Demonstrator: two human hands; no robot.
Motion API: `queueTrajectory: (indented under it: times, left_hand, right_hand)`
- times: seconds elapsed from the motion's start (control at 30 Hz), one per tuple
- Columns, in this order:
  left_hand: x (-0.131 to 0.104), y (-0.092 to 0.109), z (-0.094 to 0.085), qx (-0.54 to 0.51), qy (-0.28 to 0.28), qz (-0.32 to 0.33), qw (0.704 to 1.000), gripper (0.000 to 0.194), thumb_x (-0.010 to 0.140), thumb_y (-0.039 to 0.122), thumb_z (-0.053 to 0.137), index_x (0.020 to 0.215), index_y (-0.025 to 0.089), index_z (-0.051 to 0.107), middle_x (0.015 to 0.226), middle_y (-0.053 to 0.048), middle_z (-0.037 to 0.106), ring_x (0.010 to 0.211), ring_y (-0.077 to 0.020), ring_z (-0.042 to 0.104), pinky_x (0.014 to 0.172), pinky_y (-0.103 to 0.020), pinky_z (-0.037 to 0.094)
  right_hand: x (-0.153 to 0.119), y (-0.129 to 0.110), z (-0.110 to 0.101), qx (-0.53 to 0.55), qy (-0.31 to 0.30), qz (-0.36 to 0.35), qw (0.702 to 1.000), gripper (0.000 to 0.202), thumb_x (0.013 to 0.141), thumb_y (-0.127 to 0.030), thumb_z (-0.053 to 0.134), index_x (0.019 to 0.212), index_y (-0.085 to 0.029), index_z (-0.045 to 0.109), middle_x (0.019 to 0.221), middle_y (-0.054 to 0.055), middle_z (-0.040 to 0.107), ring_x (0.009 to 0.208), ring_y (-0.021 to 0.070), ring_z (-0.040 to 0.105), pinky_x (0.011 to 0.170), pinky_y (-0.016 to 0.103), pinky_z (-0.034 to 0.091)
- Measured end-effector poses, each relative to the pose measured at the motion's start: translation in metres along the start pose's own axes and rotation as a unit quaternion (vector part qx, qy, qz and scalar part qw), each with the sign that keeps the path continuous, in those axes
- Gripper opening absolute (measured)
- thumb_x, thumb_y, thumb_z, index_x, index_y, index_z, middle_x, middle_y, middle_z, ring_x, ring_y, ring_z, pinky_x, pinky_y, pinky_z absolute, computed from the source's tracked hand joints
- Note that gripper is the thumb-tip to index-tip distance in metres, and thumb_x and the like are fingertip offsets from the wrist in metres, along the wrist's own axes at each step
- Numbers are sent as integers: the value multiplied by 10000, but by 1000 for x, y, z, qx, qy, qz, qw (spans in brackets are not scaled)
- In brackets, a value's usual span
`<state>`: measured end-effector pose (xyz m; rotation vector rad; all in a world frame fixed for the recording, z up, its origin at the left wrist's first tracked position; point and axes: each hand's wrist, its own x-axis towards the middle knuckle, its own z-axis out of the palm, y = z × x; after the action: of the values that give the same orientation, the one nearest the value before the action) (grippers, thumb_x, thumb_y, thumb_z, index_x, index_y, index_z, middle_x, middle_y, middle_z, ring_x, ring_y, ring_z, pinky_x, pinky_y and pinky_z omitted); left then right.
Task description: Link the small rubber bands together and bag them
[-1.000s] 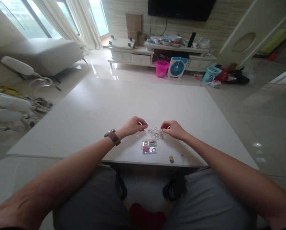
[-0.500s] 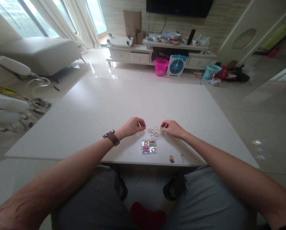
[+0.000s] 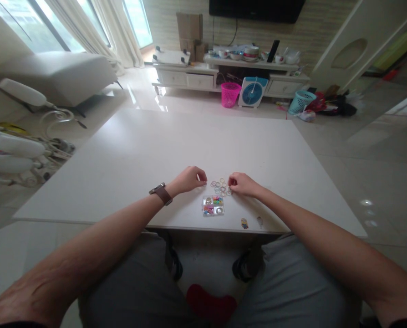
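Note:
Several thin coloured rubber bands (image 3: 220, 186) lie in a loose heap on the white table (image 3: 203, 141). My left hand (image 3: 191, 178) rests just left of the heap, thumb and forefinger curled together at the tips; what they may pinch is too small to make out. On the heap's right edge, my right hand (image 3: 243, 184) has its fingers bent down and closed at the bands, and its fingertips are partly hidden. Close below the heap sits a clear divided box (image 3: 213, 206) with small colourful pieces and metal rings in its compartments.
A small yellow and blue cartoon figure (image 3: 244, 223) and a small pale piece (image 3: 260, 222) lie near the table's front edge. Beyond the table stand a pink basket (image 3: 230, 95), a blue fan (image 3: 252, 92) and a low white cabinet (image 3: 179, 77).
My right hand has dipped slightly at the right edge of the bands, its fingers curling further in. My left hand stays about where it was. The view has shifted a little.

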<state>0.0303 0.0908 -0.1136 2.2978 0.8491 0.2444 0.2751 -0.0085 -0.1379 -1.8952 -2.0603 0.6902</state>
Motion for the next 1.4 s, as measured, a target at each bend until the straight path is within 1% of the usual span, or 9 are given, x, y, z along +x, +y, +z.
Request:
queueTrajectory:
  times: [0.2, 0.33, 0.47, 0.73, 0.8, 0.93, 1.03, 1.17, 1.4]
  left_hand:
    - [2, -4, 3, 1, -15, -4, 1000, 154, 727, 266, 685, 826, 170, 753, 765, -31, 717, 643, -117, 603, 595, -217, 428]
    - [5, -5, 6, -3, -12, 4, 1000, 159, 721, 261, 675, 826, 168, 752, 779, -37, 717, 682, -130, 619, 612, -222, 442]
    - [5, -5, 8, 5, -10, 5, 1000, 166, 723, 269, 674, 834, 173, 751, 801, -42, 720, 686, -135, 620, 615, -228, 446]
    - [5, -7, 12, 50, -12, -4, 999, 192, 734, 298, 659, 849, 175, 752, 835, -49, 725, 695, -143, 622, 633, -236, 446]
    - [4, -7, 12, 61, -8, -3, 998, 186, 735, 288, 653, 853, 182, 750, 839, -46, 725, 696, -144, 621, 635, -238, 444]
    - [3, -4, 10, 69, 0, 0, 998, 191, 749, 284, 633, 868, 191, 749, 848, -45, 726, 692, -145, 614, 634, -241, 443]
    - [2, 0, 8, 67, -3, 0, 998, 202, 751, 246, 607, 877, 188, 753, 860, -50, 727, 694, -144, 614, 640, -238, 448]
    - [3, 1, 7, 66, -3, 4, 998, 209, 745, 237, 603, 878, 185, 754, 869, -53, 726, 709, -149, 618, 658, -243, 456]
    - [2, 3, 6, 63, 5, 9, 998, 205, 753, 237, 593, 874, 189, 752, 877, -48, 729, 731, -154, 626, 685, -244, 470]
  right_hand:
    - [0, -4, -2, 22, 6, 0, 1000, 118, 741, -68, 570, 785, -156, 634, 720, 0, 645, 661, 112, 557, 603, 195, 381]
    - [4, -6, 1, 33, 32, -5, 999, 85, 791, -116, 563, 820, -162, 628, 734, -1, 649, 663, 110, 559, 608, 198, 384]
    - [7, -7, 8, 2, 42, 6, 999, 58, 801, -182, 606, 824, -159, 655, 779, 20, 650, 692, 122, 554, 629, 210, 397]
    - [10, -9, 13, -42, 21, 15, 999, 35, 796, -124, 632, 784, -150, 652, 855, 48, 610, 747, 131, 549, 700, 217, 419]
    - [10, -7, 14, -51, 10, 10, 999, 37, 807, -121, 633, 782, -145, 646, 885, 65, 598, 778, 144, 549, 734, 231, 426]
    - [10, -2, 17, -69, -2, -12, 998, 56, 847, -147, 612, 793, -144, 628, 953, 109, 574, 937, 214, 524, 842, 294, 418]
    - [8, 0, 17, -73, -5, -27, 997, 58, 851, -140, 598, 796, -152, 613, 980, 116, 566, 992, 239, 498, 862, 317, 409]
    - [8, -1, 14, -63, 2, -33, 997, 58, 844, -118, 584, 798, -152, 594, 945, 103, 583, 937, 217, 513, 832, 305, 408]
    - [6, -10, 9, 1, -6, -28, 1000, 60, 879, -147, 547, 913, -155, 595, 795, 17, 641, 701, 122, 563, 654, 214, 407]
